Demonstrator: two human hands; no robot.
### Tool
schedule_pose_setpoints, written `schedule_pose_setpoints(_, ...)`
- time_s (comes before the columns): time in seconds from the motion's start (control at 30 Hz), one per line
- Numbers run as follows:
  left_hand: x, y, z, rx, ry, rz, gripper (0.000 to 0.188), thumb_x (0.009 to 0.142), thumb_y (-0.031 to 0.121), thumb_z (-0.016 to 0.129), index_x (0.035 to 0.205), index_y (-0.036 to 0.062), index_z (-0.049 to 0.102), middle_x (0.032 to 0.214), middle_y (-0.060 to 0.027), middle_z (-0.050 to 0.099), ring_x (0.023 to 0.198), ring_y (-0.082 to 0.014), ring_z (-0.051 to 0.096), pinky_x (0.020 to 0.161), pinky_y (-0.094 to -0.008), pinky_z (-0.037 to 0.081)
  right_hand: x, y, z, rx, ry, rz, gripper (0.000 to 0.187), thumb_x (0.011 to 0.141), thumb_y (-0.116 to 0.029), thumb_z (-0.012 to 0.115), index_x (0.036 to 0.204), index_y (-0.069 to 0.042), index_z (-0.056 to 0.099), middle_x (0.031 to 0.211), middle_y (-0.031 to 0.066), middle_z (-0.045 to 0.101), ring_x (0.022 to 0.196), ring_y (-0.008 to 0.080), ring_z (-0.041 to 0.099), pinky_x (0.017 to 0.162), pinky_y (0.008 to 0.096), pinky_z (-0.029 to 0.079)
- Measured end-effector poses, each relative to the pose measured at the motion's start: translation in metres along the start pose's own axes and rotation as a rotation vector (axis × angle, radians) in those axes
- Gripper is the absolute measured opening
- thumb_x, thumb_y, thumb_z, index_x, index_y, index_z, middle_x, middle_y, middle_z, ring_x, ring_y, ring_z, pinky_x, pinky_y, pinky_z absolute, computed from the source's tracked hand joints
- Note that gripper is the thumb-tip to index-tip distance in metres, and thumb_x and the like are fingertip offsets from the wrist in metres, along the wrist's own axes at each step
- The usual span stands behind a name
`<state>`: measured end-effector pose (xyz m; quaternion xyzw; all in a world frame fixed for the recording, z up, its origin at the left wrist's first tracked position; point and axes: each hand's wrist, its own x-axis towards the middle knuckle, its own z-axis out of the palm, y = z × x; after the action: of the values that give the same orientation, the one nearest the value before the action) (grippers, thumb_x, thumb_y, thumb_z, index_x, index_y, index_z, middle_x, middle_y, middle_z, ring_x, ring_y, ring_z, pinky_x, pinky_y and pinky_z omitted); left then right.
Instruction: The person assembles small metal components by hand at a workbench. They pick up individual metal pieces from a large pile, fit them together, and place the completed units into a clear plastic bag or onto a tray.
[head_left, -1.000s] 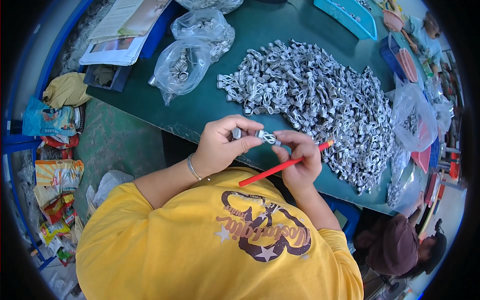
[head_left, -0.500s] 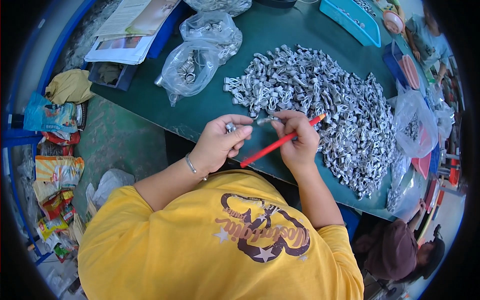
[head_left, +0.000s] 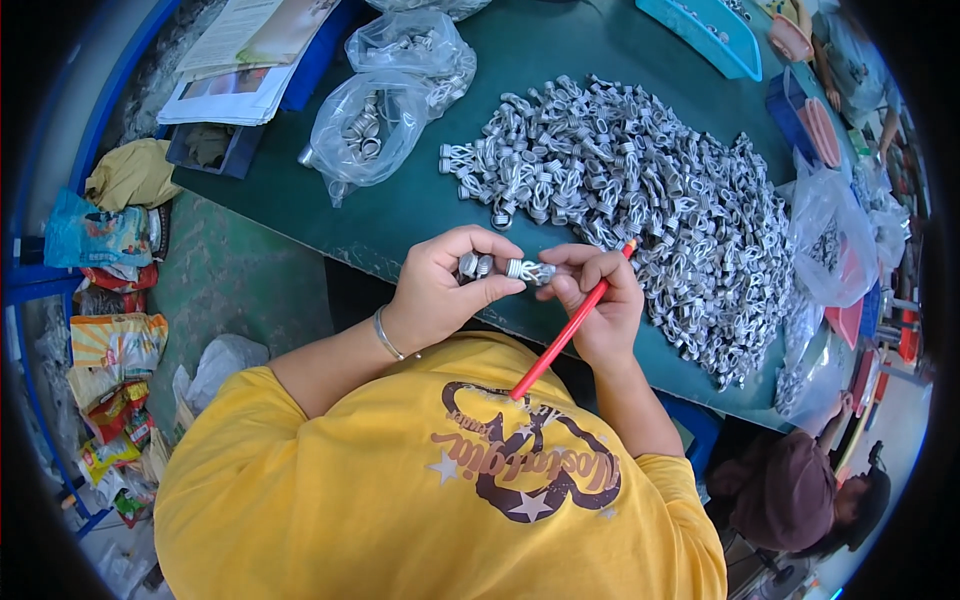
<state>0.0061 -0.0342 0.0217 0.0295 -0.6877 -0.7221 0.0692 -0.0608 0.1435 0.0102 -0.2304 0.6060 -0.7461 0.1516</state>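
Head camera, looking down over a yellow shirt: from where I stand, one metal piece (head_left: 525, 270) is being worked just past the near edge of the green table (head_left: 540, 35), between two hands. The left hand (head_left: 440, 278) has thumb and forefinger pinched on the ribbed end of it, the other fingers curled around what look like a couple more bits in the palm; I can't count those for sure. The right hand (head_left: 608, 300) has its fingertips brought together at the other end of the piece, with a red pencil (head_left: 572, 340) tucked slantwise through the same grip.

How far along? I'd call this one piece partway through its handling, since both hands are on it. Beyond it spreads a big heap (head_left: 640, 210) of similar looped pieces, with one lying at its near edge. Small metal parts also sit in a clear bag (head_left: 340, 150) to the left, and more in a turquoise tray (head_left: 735, 62) at the far side. Whether the heap is finished or waiting I can't tell; either way, the bagged parts suggest there is plenty left.
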Motion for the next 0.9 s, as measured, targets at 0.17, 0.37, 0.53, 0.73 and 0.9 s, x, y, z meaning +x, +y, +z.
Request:
schedule_pose_setpoints(0.17, -0.001, 0.004, 0.002, -0.059, -0.009, -0.059, 0.02, 0.078, 0.003, 0.068, 0.096, -0.0011, 0.061, 0.077, -0.0004, 0.058, 0.061, -0.0026, 0.049, 0.052, -0.016, 0.038, -0.003, -0.002, 0.005, 0.268, 0.001, 0.202, 0.02, 0.086, 0.004, 0.053, 0.08, -0.005, 0.037, 0.093, 0.0187, 0.061, 0.069, 0.0155, 0.062, 0.056, 0.022, 0.052)
schedule_pose_setpoints(0.37, -0.002, 0.005, -0.001, -0.274, -0.039, -0.294, 0.018, 0.082, 0.006, 0.065, 0.098, -0.0017, 0.062, 0.078, 0.0017, 0.06, 0.066, -0.0016, 0.05, 0.057, -0.0167, 0.04, -0.005, -0.003, 0.007, 0.298, 0.041, 0.257, 0.02, 0.086, 0.004, 0.054, 0.08, -0.006, 0.037, 0.092, 0.0169, 0.061, 0.071, 0.0157, 0.062, 0.057, 0.0224, 0.052)
schedule_pose_setpoints(0.53, 0.0, 0.009, 0.001, -0.158, -0.028, -0.158, 0.02, 0.081, 0.006, 0.065, 0.1, -0.0022, 0.062, 0.081, -0.0006, 0.062, 0.071, -0.0044, 0.053, 0.062, -0.0185, 0.042, -0.007, -0.003, 0.005, 0.286, 0.043, 0.237, 0.021, 0.085, 0.004, 0.056, 0.079, -0.006, 0.038, 0.094, 0.0165, 0.061, 0.075, 0.0156, 0.062, 0.059, 0.0225, 0.052)
schedule_pose_setpoints(0.73, 0.003, -0.005, 0.0, -0.036, -0.037, 0.044, 0.02, 0.079, -0.001, 0.064, 0.099, -0.0015, 0.062, 0.091, -0.0033, 0.057, 0.063, -0.0023, 0.049, 0.052, -0.015, 0.036, -0.005, 0.0, -0.001, -0.247, 0.06, -0.261, 0.029, 0.075, 0.009, 0.065, 0.072, -0.004, 0.039, 0.092, 0.0169, 0.063, 0.074, 0.0148, 0.061, 0.062, 0.0232, 0.052)
schedule_pose_setpoints(0.9, 0.006, -0.007, 0.002, -0.008, -0.004, 0.009, 0.017, 0.08, 0.0, 0.064, 0.097, -0.0009, 0.062, 0.084, -0.0021, 0.058, 0.063, -0.0035, 0.05, 0.054, -0.0159, 0.037, 0.0, -0.002, -0.003, -0.504, 0.024, -0.464, 0.029, 0.07, 0.01, 0.068, 0.073, -0.003, 0.043, 0.089, 0.0174, 0.062, 0.07, 0.021, 0.061, 0.059, 0.0275, 0.051)
